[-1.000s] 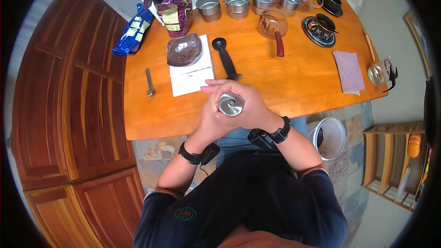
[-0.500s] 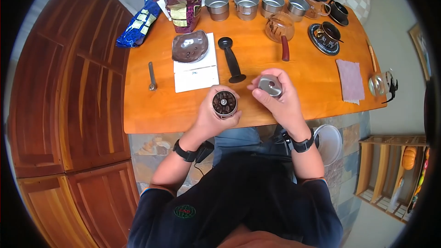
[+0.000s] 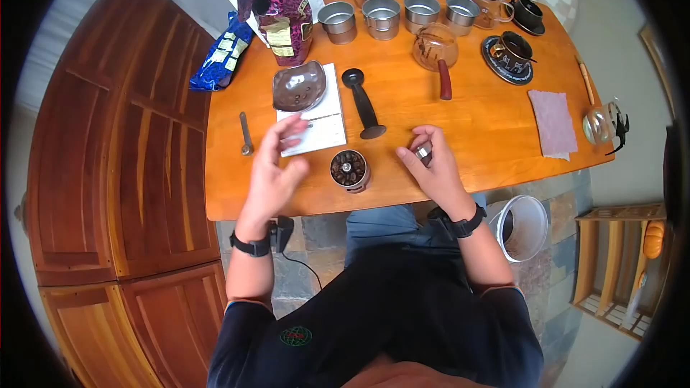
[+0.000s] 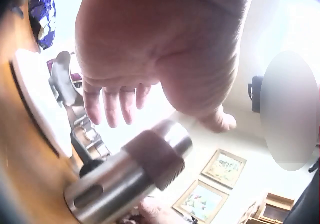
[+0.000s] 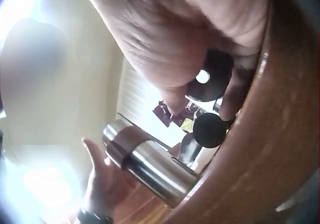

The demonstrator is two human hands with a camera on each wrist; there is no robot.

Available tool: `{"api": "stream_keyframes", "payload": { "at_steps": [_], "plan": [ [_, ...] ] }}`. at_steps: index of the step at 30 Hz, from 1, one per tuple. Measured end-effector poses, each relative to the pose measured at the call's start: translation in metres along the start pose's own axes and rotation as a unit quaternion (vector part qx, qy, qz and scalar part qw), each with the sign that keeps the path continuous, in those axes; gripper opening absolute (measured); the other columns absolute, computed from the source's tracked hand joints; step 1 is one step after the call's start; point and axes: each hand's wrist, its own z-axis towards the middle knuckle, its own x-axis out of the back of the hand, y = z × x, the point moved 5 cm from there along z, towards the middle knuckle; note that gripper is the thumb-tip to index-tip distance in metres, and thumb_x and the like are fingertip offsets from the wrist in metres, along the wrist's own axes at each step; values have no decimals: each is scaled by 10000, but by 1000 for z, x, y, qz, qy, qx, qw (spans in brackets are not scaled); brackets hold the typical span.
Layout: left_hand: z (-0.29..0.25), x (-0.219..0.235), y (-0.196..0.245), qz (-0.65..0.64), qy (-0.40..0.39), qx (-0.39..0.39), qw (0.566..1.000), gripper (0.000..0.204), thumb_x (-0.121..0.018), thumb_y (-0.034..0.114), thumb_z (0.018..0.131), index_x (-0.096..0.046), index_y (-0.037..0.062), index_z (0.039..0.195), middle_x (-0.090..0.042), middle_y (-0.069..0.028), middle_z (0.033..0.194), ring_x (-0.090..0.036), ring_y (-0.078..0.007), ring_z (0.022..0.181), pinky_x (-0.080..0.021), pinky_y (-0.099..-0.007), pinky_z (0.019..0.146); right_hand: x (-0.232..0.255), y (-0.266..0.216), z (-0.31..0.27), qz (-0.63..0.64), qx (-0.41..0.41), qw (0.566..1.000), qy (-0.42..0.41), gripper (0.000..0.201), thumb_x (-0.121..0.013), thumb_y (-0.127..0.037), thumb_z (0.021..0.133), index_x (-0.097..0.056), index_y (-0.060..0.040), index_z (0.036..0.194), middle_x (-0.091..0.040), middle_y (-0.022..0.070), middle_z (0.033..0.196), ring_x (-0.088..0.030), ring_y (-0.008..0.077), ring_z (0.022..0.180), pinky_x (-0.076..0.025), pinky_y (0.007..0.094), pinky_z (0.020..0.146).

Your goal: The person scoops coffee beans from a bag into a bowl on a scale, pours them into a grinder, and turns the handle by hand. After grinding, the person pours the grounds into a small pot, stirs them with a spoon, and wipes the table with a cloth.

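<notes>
A steel hand coffee grinder (image 3: 350, 172) stands upright near the table's front edge, its open top full of dark coffee beans around a central shaft. In the left wrist view a brown band circles the grinder's body (image 4: 114, 186). To its left, my left hand (image 3: 272, 176) is off it, fingers spread and holding nothing. My right hand (image 3: 438, 172), right of the grinder, pinches the round metal grinder lid (image 3: 424, 151) between thumb and fingers. From the right wrist, the lid's dark underside (image 5: 214, 86) shows with a bright hole in it.
Behind the grinder lie a white scale (image 3: 332, 111) bearing a brown dish (image 3: 298, 86), and a black double-ended tool (image 3: 365, 106). A small metal spoon (image 3: 246, 135) lies left. Steel cups (image 3: 381, 20), a red-handled glass pot (image 3: 436, 47) and coffee bags (image 3: 284, 21) stand farther back.
The lid has come off the grinder in my right hand, revealing the beans. My left hand has set the grinder upright on the table, let go and moved left.
</notes>
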Motion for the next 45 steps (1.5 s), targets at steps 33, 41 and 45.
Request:
{"api": "stream_keyframes", "payload": {
  "at_steps": [33, 41, 45],
  "plan": [
    [21, -22, 94, 369, 42, -246, 895, 275, -746, -35, 685, -761, 115, 915, -676, -36, 988, -618, -257, 915, -533, -359, 750, 12, -58, -22, 313, -4, 949, -35, 325, -516, -229, 1040, -535, -15, 1284, -610, 28, 824, -412, 25, 599, -344, 172, 556],
    [8, -53, 115, 384, -20, -305, 871, 364, -715, -45, 624, -772, 131, 938, -673, -46, 1036, -620, -266, 941, -536, -364, 780, -5, -93, -15, 311, -95, 935, -141, 278, -496, -254, 1012, -532, -29, 1170, -647, 111, 844, -452, 66, 549, -338, 198, 481],
    [4, -49, 105, 336, -15, -306, 891, 389, -765, -23, 701, -732, 89, 1072, -656, -91, 1103, -609, -260, 1004, -530, -350, 792, -7, -80, -7, 374, -107, 916, -98, 197, -522, -142, 971, -549, -19, 1123, -648, 86, 837, -471, 62, 533, -329, 203, 441]
  ]
}}
